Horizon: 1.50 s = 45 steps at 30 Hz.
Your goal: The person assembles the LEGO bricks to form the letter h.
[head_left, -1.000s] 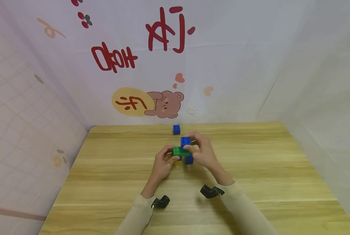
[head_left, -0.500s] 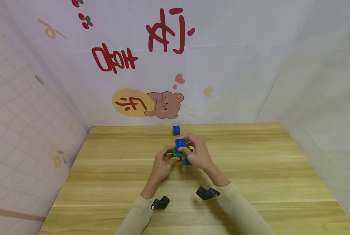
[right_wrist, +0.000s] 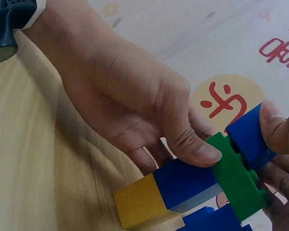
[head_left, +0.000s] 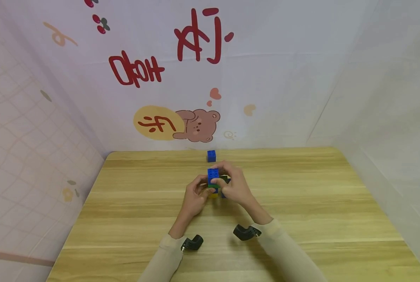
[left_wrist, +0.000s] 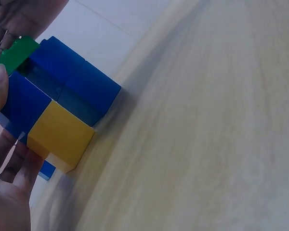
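Well in from the far edge of the desk (head_left: 283, 176) and roughly parallel to it lies the green brick (right_wrist: 237, 179). Over its left end the right hand (head_left: 236, 186) pinches the top blue brick (head_left: 213, 173); the left hand (head_left: 195, 199) grips the lower blue brick (right_wrist: 185, 180).

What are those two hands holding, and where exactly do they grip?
The right hand pinches the top blue block by its sides. The left hand grips where the green brick meets the lower blue block on the yellow block.
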{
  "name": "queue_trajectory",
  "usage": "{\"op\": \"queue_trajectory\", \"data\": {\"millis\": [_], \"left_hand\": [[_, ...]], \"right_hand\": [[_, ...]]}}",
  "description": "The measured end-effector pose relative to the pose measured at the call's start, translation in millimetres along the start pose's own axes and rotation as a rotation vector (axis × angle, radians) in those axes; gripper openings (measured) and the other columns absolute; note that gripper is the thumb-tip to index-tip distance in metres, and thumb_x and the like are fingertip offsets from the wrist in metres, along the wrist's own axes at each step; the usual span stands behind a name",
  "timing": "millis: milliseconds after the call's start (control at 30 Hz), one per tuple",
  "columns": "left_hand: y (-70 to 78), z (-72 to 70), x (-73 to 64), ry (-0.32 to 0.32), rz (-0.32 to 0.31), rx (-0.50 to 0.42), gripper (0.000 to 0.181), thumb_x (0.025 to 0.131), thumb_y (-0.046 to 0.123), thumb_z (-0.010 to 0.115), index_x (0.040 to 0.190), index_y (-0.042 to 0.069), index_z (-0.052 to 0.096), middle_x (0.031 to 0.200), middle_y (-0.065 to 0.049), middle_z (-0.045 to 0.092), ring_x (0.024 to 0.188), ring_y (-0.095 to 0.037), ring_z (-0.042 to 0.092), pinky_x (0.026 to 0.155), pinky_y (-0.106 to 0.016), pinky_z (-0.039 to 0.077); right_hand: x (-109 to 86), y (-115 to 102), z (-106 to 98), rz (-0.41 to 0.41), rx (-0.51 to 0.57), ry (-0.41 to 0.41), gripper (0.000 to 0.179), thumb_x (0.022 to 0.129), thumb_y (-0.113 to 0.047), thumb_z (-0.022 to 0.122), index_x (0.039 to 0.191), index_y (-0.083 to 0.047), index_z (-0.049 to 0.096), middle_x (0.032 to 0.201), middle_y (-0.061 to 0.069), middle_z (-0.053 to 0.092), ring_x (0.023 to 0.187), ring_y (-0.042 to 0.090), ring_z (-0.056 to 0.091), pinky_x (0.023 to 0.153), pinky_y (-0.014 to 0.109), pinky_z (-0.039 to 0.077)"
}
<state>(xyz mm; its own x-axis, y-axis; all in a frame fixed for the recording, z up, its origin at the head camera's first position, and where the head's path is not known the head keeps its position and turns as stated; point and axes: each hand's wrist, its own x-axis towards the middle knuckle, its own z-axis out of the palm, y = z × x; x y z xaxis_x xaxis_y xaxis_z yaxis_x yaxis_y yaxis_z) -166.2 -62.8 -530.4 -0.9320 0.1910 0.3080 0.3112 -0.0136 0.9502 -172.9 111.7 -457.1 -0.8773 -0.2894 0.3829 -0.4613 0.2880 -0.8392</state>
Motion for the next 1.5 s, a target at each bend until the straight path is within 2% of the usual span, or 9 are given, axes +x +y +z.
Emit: {"op": "queue_trajectory", "data": {"millis": [200,433,700,1033,1267,1500], "left_hand": [[-0.4,-0.5,-0.2,-0.005,-0.001,0.009,0.031,0.092,0.003,0.074,0.122,0.004,0.065,0.119,-0.019,0.067,0.115,-0.019,0.063,0.105,-0.033,0.056],[-1.4,-0.7,-0.8,-0.007,-0.001,0.003,0.032,0.092,0.004,0.074,0.123,0.003,0.065,0.119,-0.019,0.067,0.115,-0.023,0.063,0.105,-0.034,0.056],[-0.7,-1.0,-1.8,0.002,0.016,0.016,0.032,0.092,0.004,0.073,0.123,0.002,0.065,0.119,-0.02,0.067,0.115,-0.027,0.063,0.106,-0.041,0.056],[0.7,-0.6,-0.9,-0.007,0.005,0.015,0.032,0.092,0.002,0.074,0.122,0.003,0.065,0.12,-0.019,0.067,0.116,-0.028,0.063,0.106,-0.044,0.055],[1.2,0.3,-1.3,0.002,-0.007,0.018,0.031,0.092,0.003,0.074,0.122,0.003,0.065,0.119,-0.02,0.067,0.115,-0.023,0.063,0.106,-0.043,0.055],[0.4,-0.8,-1.2,-0.007,-0.01,0.014,0.032,0.092,0.003,0.074,0.122,0.002,0.065,0.119,-0.02,0.066,0.116,-0.026,0.063,0.108,-0.044,0.054]], "right_hand": [[-1.4,0.0,0.7,0.009,-0.04,0.002,0.03,0.088,-0.005,0.078,0.116,-0.007,0.068,0.11,0.011,0.074,0.098,0.028,0.073,0.092,0.052,0.06],[-2.3,1.4,2.3,0.014,-0.036,0.005,0.029,0.088,-0.005,0.078,0.116,-0.008,0.068,0.113,0.011,0.074,0.099,0.028,0.072,0.092,0.059,0.058],[-3.1,2.4,4.6,0.013,-0.052,0.009,0.03,0.09,-0.004,0.076,0.118,-0.007,0.068,0.11,0.012,0.073,0.097,0.027,0.072,0.09,0.059,0.058],[-4.8,5.0,3.9,-0.008,-0.085,0.006,0.031,0.09,-0.009,0.077,0.12,-0.01,0.067,0.11,0.009,0.073,0.096,0.025,0.069,0.083,0.059,0.057],[-5.1,4.3,5.0,-0.04,-0.129,0.001,0.033,0.09,-0.01,0.077,0.12,-0.006,0.066,0.11,0.011,0.071,0.095,0.029,0.069,0.089,0.059,0.058],[-7.0,5.9,5.1,-0.037,-0.114,0.003,0.033,0.091,-0.014,0.077,0.122,-0.008,0.067,0.112,0.009,0.072,0.099,0.027,0.069,0.095,0.058,0.057]]}}
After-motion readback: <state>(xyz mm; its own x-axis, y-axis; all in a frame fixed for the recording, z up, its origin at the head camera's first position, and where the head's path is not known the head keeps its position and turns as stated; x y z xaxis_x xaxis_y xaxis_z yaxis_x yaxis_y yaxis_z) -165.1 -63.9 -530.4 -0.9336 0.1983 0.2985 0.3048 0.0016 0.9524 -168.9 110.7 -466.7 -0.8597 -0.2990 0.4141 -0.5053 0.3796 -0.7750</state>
